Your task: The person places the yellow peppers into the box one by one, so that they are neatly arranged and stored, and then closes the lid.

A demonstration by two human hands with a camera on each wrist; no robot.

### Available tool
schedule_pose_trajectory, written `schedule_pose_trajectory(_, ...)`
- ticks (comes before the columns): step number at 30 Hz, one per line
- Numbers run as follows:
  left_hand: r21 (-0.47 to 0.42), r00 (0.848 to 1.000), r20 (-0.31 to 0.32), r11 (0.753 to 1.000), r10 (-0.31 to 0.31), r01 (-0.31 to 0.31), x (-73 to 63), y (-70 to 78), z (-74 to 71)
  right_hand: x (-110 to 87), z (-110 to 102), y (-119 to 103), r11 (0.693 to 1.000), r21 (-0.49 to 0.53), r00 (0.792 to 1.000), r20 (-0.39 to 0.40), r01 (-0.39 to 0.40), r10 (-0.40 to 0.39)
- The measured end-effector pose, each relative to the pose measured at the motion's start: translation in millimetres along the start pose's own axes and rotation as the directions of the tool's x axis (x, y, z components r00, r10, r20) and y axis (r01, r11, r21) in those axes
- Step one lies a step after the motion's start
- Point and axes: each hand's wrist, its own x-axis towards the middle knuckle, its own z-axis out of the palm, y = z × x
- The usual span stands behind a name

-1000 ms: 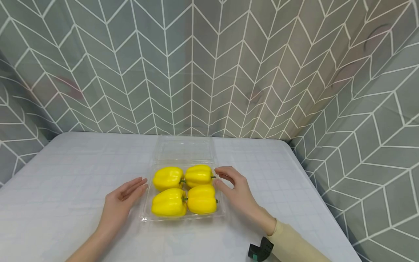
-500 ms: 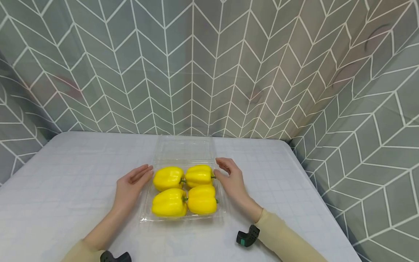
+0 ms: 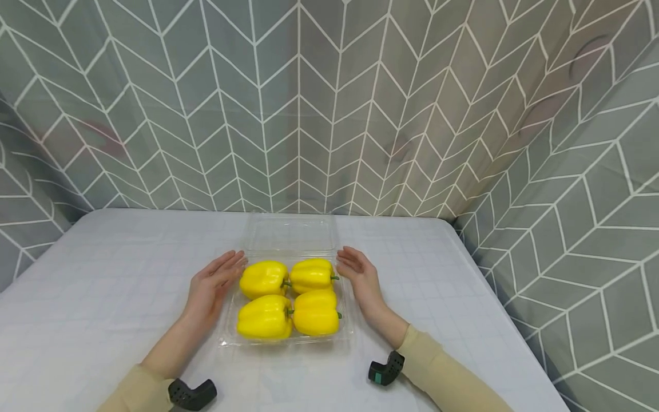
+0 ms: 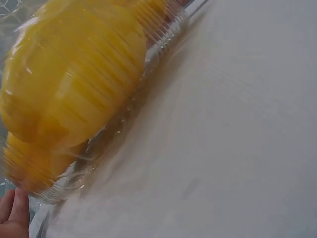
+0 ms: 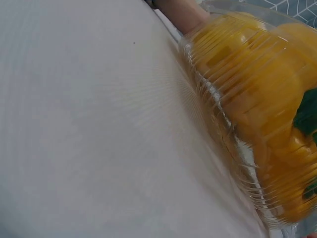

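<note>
Several glossy yellow bell peppers (image 3: pixel 264 317) with green stems lie in two rows inside a clear plastic clamshell box (image 3: pixel 222 343). Its hinged lid (image 3: pixel 290 234) is folded back onto the table behind them. Along the box's left side stands my left hand (image 3: pixel 212 286), fingertips right at the rear left corner. My right hand (image 3: pixel 362 280) mirrors it on the right, fingers extended beside the rear right corner. Ridged clear walls (image 5: pixel 203 89) cover the peppers in the right wrist view. In the left wrist view, fingers (image 4: pixel 19 213) show just at the box's end.
A white cloth covers the table (image 3: pixel 128 257), whose back edge meets a grey curtain (image 3: pixel 319 114) with a white chevron pattern. More curtain closes off the right side. Black wrist cameras (image 3: pixel 193 395) sit at both sleeves.
My left hand has moved forward and right, up to the box's side. My right hand has shifted slightly forward and its fingers have straightened. Box and peppers stay in place.
</note>
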Motion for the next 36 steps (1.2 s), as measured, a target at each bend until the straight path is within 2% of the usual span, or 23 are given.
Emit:
schedule_pose_trajectory(8, -0.088, 0.993, 0.114, 0.996, 0.026, -0.016, 0.6, -1.9, -4.9, -0.6, -0.9, 2.4, 0.995, 0.099, 0.998, 0.047, 0.024, -0.029)
schedule_pose_trajectory(15, -0.182, 0.985, 0.168, 0.983, 0.05, -0.019, -0.3, -2.4, -6.0, -0.9, -2.2, 6.0, 0.987, 0.143, 0.994, 0.068, 0.077, -0.087)
schedule_pose_trajectory(23, -0.217, 0.984, 0.165, 0.976, 0.068, -0.031, -0.6, -4.0, -6.0, -1.5, -2.9, 7.7, 0.979, 0.167, 0.988, 0.076, 0.118, -0.133)
schedule_pose_trajectory(36, -0.169, 0.985, 0.152, 0.984, 0.077, -0.051, 1.3, -5.9, -7.4, -1.0, -2.7, 7.4, 0.967, 0.195, 0.982, 0.064, 0.162, -0.177)
